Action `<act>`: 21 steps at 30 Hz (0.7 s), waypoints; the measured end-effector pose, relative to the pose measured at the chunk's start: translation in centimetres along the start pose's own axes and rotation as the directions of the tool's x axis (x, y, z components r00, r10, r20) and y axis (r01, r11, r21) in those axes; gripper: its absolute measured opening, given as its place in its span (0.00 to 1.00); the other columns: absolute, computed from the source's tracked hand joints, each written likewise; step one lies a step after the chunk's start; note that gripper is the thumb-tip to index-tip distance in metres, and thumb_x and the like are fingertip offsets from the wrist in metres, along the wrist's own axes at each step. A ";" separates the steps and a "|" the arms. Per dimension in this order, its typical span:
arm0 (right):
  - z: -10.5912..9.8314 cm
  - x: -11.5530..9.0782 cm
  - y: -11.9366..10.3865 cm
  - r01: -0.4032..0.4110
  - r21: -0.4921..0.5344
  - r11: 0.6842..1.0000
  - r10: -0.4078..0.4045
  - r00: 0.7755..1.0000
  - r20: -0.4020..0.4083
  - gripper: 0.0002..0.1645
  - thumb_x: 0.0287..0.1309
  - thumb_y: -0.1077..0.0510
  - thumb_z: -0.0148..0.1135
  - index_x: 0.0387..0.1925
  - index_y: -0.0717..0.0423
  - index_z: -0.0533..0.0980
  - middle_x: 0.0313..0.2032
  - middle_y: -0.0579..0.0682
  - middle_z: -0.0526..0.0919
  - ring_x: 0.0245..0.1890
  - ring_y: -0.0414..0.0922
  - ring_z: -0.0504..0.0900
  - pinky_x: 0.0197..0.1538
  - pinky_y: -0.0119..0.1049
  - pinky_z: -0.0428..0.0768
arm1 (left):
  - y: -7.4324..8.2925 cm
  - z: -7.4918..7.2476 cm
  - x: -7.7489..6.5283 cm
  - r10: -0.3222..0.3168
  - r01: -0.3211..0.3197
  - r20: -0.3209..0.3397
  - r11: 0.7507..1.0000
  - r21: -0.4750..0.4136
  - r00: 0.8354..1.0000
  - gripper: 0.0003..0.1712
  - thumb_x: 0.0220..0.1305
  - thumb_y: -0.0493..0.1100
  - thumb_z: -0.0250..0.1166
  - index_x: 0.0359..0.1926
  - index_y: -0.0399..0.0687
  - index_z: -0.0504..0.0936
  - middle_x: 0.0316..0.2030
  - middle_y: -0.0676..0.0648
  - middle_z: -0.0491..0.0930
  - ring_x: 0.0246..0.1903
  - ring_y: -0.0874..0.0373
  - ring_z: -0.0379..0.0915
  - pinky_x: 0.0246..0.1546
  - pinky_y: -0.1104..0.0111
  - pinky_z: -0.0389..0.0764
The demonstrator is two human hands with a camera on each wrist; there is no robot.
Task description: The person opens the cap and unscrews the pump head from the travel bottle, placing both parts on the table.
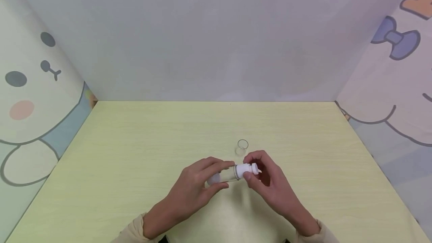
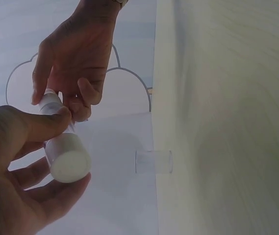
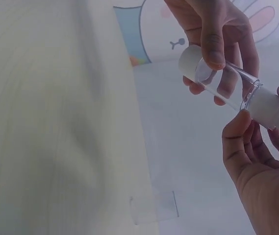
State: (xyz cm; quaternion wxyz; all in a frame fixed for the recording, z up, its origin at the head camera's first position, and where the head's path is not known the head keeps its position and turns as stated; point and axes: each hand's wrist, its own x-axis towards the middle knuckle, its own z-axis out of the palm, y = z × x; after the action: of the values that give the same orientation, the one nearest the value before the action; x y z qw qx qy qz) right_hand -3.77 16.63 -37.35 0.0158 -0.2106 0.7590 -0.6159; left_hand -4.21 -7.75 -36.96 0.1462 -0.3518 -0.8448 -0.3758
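Above the table, both hands hold a small clear bottle (image 1: 227, 174), tilted nearly on its side. It has a white base (image 2: 70, 164) at one end and a white pump-like top (image 1: 243, 170) with a small protruding tip at the other. My left hand (image 1: 197, 181) grips the bottle near its base, thumb on one side and fingers on the other. At the opposite end, the thumb and fingers of my right hand (image 1: 270, 179) pinch the white top. Just beyond the hands, a short clear cap (image 1: 241, 147) stands upright on the table.
The pale wooden table (image 1: 152, 134) reaches back to a plain grey-white wall (image 1: 216, 40). Side panels with cartoon animals flank it, the left panel (image 1: 30, 85) and the right panel (image 1: 388, 85).
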 end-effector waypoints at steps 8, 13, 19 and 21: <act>0.1 0.0 0.6 0.167 0.072 0.983 -0.171 0.984 0.047 0.18 0.69 0.74 0.56 0.55 0.57 0.70 0.49 0.51 0.74 0.46 0.46 0.74 0.46 0.32 0.79 | -0.2 0.1 -0.2 0.002 -0.002 0.004 1.000 -0.006 1.000 0.30 0.57 0.42 0.80 0.61 0.57 0.84 0.51 0.58 0.85 0.45 0.65 0.82 0.44 0.75 0.83; 0.3 0.2 0.9 0.284 0.108 0.953 -0.291 0.955 0.053 0.21 0.63 0.80 0.54 0.54 0.62 0.71 0.50 0.55 0.74 0.50 0.45 0.74 0.50 0.30 0.78 | -0.2 0.2 -0.2 0.006 -0.006 0.012 1.000 -0.018 1.000 0.30 0.57 0.41 0.80 0.61 0.57 0.84 0.50 0.58 0.85 0.43 0.63 0.82 0.44 0.76 0.82; 0.2 0.1 0.7 0.291 0.102 0.951 -0.296 0.954 0.043 0.24 0.59 0.84 0.53 0.52 0.62 0.72 0.53 0.56 0.74 0.55 0.44 0.75 0.54 0.27 0.79 | -0.2 0.2 -0.1 -0.007 0.007 0.024 1.000 -0.020 1.000 0.30 0.58 0.42 0.80 0.62 0.58 0.84 0.50 0.58 0.85 0.43 0.62 0.83 0.43 0.75 0.82; 0.2 0.0 0.6 0.277 0.077 0.958 -0.280 0.960 0.029 0.23 0.60 0.83 0.55 0.53 0.62 0.72 0.55 0.56 0.73 0.57 0.45 0.75 0.55 0.28 0.80 | -0.2 0.2 -0.1 -0.010 0.010 0.025 1.000 -0.017 1.000 0.30 0.58 0.42 0.80 0.62 0.58 0.84 0.51 0.58 0.85 0.44 0.62 0.82 0.43 0.75 0.83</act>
State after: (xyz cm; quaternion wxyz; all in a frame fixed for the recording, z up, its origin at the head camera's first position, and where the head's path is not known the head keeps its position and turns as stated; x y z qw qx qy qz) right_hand -3.91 16.53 -37.94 -0.0485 -0.3269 0.6986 -0.6346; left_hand -4.30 -7.73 -37.20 0.1309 -0.3534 -0.8450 -0.3795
